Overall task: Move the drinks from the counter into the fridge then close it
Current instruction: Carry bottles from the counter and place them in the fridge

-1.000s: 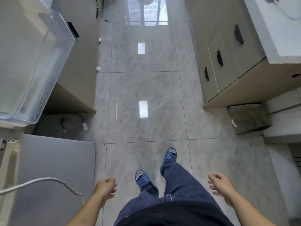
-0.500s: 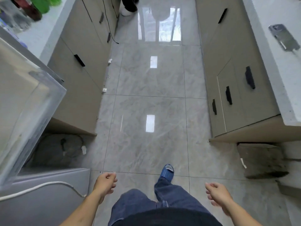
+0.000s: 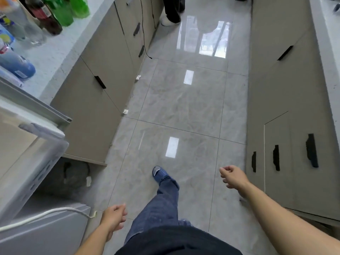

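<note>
Head view, nearest first: the left hand (image 3: 114, 217) hangs low beside the person's leg with its fingers loosely curled and nothing in it, and the right hand (image 3: 232, 178) swings out ahead of it, likewise slack and carrying nothing. Just left of the left hand is the fridge (image 3: 44, 230), with a white cable (image 3: 46, 214) draped across its top; above that, the open fridge door (image 3: 27, 162) juts out with its clear shelf bin facing the aisle. Beyond the door runs the counter (image 3: 53, 57), and the drinks stand on it right at the fridge end: a blue-labelled bottle (image 3: 16, 65) closest to the fridge, clear bottles behind it, then a dark cola bottle (image 3: 46, 19) and green bottles (image 3: 71, 8) farther along. Farthest off, past the counter, another person's legs (image 3: 173, 10) stand on the glossy floor (image 3: 184, 107).

By my judgement nothing has been moved yet and the step in hand is walking up to fetch the first drink. To do it well, turn toward the counter, start with the bottles nearest the fridge, grip each round its body rather than the cap, and take one per hand. Mind the open door's edge and the trailing cable while pivoting back
</note>
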`<control>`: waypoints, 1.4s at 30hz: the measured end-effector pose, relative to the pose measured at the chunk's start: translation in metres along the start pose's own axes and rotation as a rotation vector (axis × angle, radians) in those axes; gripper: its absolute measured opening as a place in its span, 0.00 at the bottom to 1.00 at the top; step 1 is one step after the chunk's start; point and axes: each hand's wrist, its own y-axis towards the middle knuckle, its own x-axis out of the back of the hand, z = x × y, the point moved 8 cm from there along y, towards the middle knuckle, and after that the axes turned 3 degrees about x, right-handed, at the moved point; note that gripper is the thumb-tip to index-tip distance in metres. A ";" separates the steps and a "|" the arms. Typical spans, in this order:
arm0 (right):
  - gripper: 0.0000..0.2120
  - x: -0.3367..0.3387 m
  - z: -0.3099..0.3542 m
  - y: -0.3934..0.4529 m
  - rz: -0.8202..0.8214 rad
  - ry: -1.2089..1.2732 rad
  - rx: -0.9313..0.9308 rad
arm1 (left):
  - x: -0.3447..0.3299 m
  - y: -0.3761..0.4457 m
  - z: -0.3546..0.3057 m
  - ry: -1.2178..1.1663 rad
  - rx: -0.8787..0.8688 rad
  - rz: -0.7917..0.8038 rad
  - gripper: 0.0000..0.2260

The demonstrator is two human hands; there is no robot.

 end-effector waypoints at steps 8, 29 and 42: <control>0.10 -0.003 0.108 0.064 0.031 -0.128 -0.014 | 0.018 0.032 -0.159 -0.054 -0.045 -0.003 0.09; 0.14 -0.142 0.457 0.269 0.434 -0.620 0.308 | 0.056 0.015 -0.310 -0.765 0.102 -0.345 0.11; 0.08 -0.384 0.679 0.053 0.913 -0.619 1.028 | 0.178 -0.013 -0.402 -1.192 -0.106 -0.771 0.19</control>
